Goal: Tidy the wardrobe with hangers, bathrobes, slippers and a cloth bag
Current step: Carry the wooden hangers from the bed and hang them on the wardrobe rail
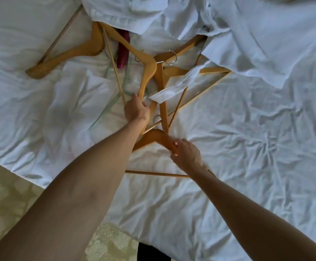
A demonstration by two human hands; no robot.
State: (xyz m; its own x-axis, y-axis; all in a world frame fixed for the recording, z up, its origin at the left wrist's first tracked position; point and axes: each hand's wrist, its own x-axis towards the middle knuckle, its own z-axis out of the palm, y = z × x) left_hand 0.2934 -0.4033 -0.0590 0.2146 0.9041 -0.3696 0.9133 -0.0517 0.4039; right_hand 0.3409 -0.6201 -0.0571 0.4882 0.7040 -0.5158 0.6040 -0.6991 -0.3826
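Head view, looking down on a bed with a rumpled white sheet (pixel 247 147). A tangle of wooden hangers lies on the sheet in the upper middle, arms crossing one another.

Left hand (pixel 136 111): reaches into the tangle, fingers curled round the lower end of one arm of a wooden hanger (pixel 147 72) that runs up and away toward its metal hook.

Right hand (pixel 186 155): fingers and thumb wrapped round the shoulder of the nearest hanger (pixel 154 136); its thin bottom bar runs across the sheet under the right wrist.

Another wooden hanger (pixel 65 55) lies to the left, apart from both hands. A dark red padded hanger (pixel 123 51) lies beside it, partly under the wooden ones. Pale clear plastic hangers (pixel 112 102) lie left of the left hand.

White waffle-weave bathrobes (pixel 247 44) are heaped along the top, covering the far ends of several hangers; a robe belt (pixel 177 85) drapes across the tangle.

Patterned carpet (pixel 4 200) shows bottom left
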